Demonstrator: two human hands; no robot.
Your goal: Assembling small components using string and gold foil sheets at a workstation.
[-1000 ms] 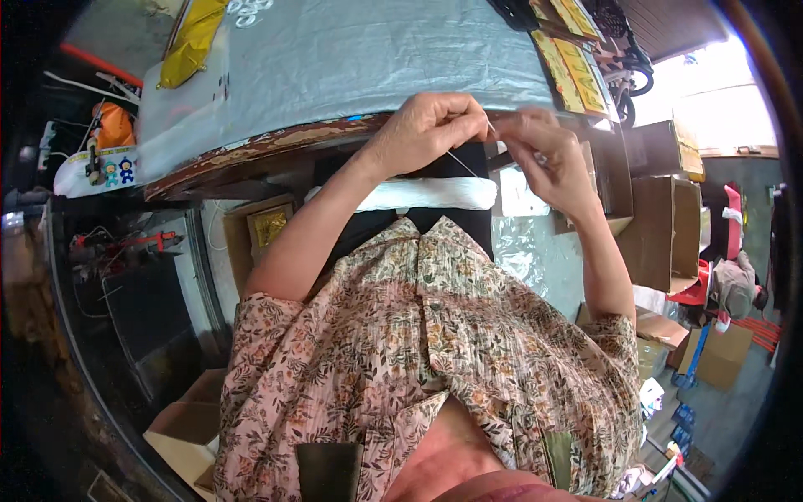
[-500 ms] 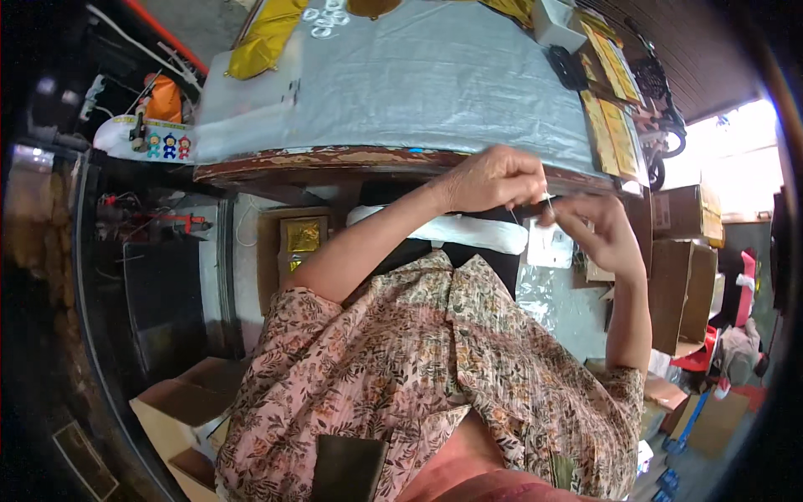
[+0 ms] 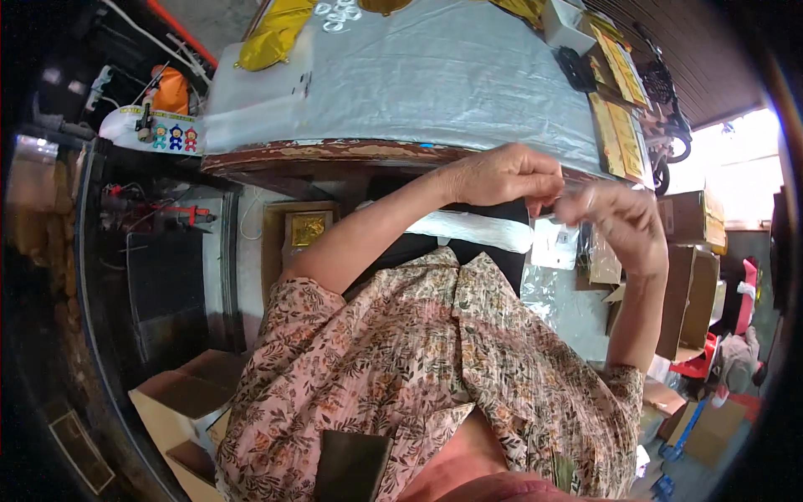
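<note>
My left hand (image 3: 512, 177) is closed in a pinch just past the table's front edge, above my lap. Whatever its fingertips hold is too small to make out. Beside it, on the right, my right hand (image 3: 617, 219) is smeared by motion, its fingers bent toward the left fingertips. A small whitish bit shows between the two hands, too blurred to name. Across my dark-clad lap lies a long white bundle (image 3: 477, 232) that looks like strands of thread, just below the left hand.
Grey plastic sheeting covers the table (image 3: 435, 79). On it lie gold foil packets (image 3: 276, 38), white rings (image 3: 339, 15), a white box (image 3: 562, 23), a black object (image 3: 575, 69) and yellow packs (image 3: 617, 134). Cardboard boxes (image 3: 687, 289) stand at right; an open carton (image 3: 188, 389) is lower left.
My right hand has moved a little to the right and its fingers have curled differently. The left hand has shifted slightly right, still pinched. The whole view has shifted slightly.
</note>
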